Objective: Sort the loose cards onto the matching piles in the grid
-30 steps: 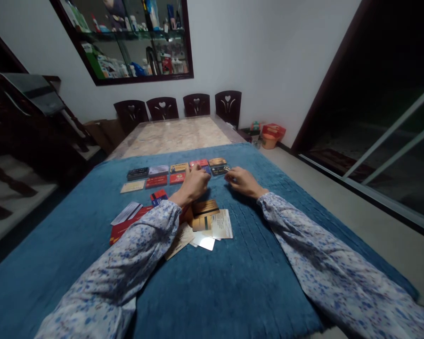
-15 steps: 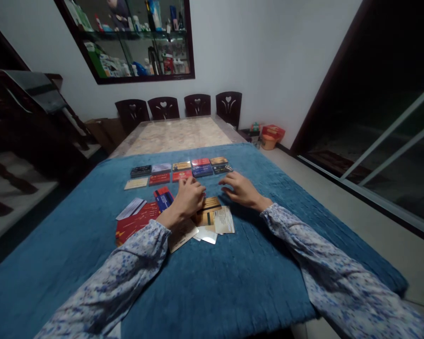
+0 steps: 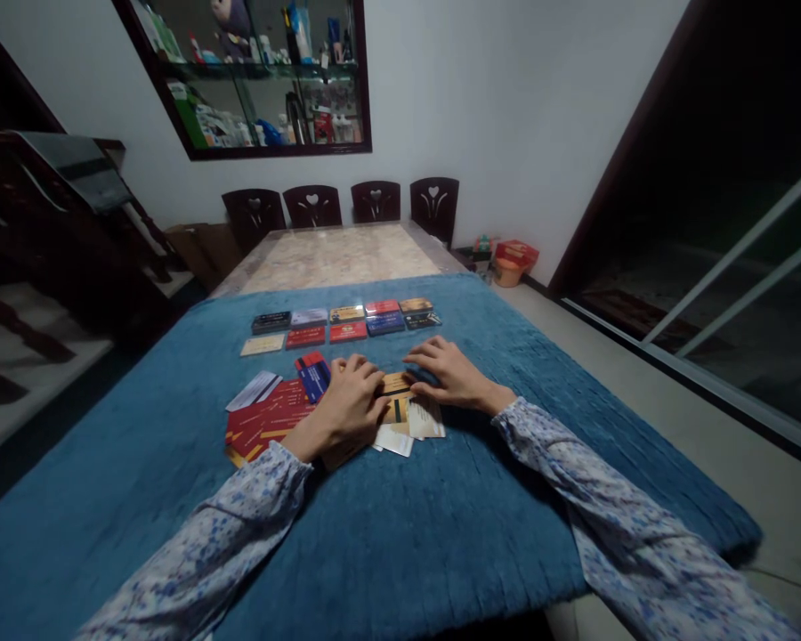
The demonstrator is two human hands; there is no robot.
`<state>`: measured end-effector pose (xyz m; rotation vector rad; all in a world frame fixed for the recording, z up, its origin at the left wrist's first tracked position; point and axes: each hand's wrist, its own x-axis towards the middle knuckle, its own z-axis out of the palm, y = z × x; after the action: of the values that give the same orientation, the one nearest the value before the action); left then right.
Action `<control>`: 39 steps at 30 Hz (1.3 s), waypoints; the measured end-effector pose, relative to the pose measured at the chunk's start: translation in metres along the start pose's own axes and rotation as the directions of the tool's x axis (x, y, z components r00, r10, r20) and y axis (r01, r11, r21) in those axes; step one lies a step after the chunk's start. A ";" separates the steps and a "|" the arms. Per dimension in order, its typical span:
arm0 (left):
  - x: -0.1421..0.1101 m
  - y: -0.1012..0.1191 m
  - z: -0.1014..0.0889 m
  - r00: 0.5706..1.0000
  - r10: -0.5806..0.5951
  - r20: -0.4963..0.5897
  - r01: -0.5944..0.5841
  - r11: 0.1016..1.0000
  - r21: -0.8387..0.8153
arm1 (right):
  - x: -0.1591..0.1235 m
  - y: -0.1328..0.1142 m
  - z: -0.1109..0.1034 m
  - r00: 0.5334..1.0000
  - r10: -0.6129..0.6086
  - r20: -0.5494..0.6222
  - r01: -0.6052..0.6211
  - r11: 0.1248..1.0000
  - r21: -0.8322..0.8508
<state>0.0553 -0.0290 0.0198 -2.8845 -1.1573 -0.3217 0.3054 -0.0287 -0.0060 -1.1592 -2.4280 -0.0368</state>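
The left hand [image 3: 351, 401] lies palm down over the loose pile, its fingers bent; whether it grips a card there cannot be told. The right hand [image 3: 450, 378] is open and holds nothing visible, thumb and fingers spread beside a gold card [image 3: 396, 385] that lies between the hands. A pale card [image 3: 427, 418] sits just below the right hand's thumb; a red-and-blue card [image 3: 312, 377] and a large red sheet [image 3: 257, 420] lie left of the left hand. Beyond both hands, two rows of cards [image 3: 305, 337] stretch across the blue cloth [image 3: 473, 552], which is textured and hangs over the near edge. Farther off, the tabletop [image 3: 347, 254] shows bare, marbled stone, with dark chairs [image 3: 433, 209] at its far end, below a pale wall [image 3: 507, 116] and, to the left, glass shelves [image 3: 260, 67]. An orange tub [image 3: 507, 272] stands on the floor, beyond the right hand and rightward.
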 end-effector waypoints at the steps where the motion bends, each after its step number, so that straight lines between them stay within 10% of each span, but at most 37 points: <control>1: 0.000 0.001 -0.001 1.000 0.002 0.003 -0.002 1.000 -0.001 | 0.000 -0.001 0.000 1.000 -0.002 0.013 0.002 1.000 -0.001; 17: 0.002 0.000 -0.004 0.995 -0.007 0.103 0.013 0.999 -0.050 | -0.003 -0.005 0.008 0.988 0.001 0.152 -0.007 0.999 0.043; 39: 0.006 -0.013 0.000 0.997 0.048 0.057 -0.039 0.988 -0.148 | -0.006 0.001 0.014 0.989 -0.145 -0.035 0.144 0.989 -0.009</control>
<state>0.0501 -0.0154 0.0197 -3.0623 -1.1220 -0.3352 0.3044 -0.0293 -0.0208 -0.9745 -2.4770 -0.1087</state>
